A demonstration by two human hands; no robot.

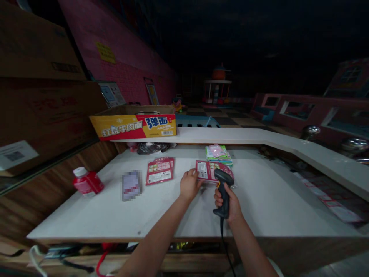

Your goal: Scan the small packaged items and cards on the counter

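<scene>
Black cable (222, 229), one: runs from the handle of the barcode scanner (225, 192) down past the near edge of the white desk (268, 207). Right hand (234, 206), mine: closed round the scanner's grip, holding it upright, its head over the right part of the red packets (202, 167). Left hand (190, 185), mine: left of the scanner, fingers touching the left end of those packets; whether they pinch or only rest, I cannot tell. Red packets: just beyond and left of the scanner, white barcode label uppermost, partly hidden from me by its head. Desktop: a broad white stretch right of the scanner, and more between it and the near edge, giving both my wrists room. Red bottle (88, 184), white-capped: well left of the scanner, near the desk's left edge. Blurred rectangular item (131, 185): between bottle and scanner. Second red pile (160, 171): left of the scanner, nearer than that item. Green-edged packets (219, 154), stacked, a pink one on top: beyond the scanner. White ledge (230, 134): farther beyond, bounding my reach. Noodle carton (135, 127): on that ledge, beyond and left of the scanner.
</scene>
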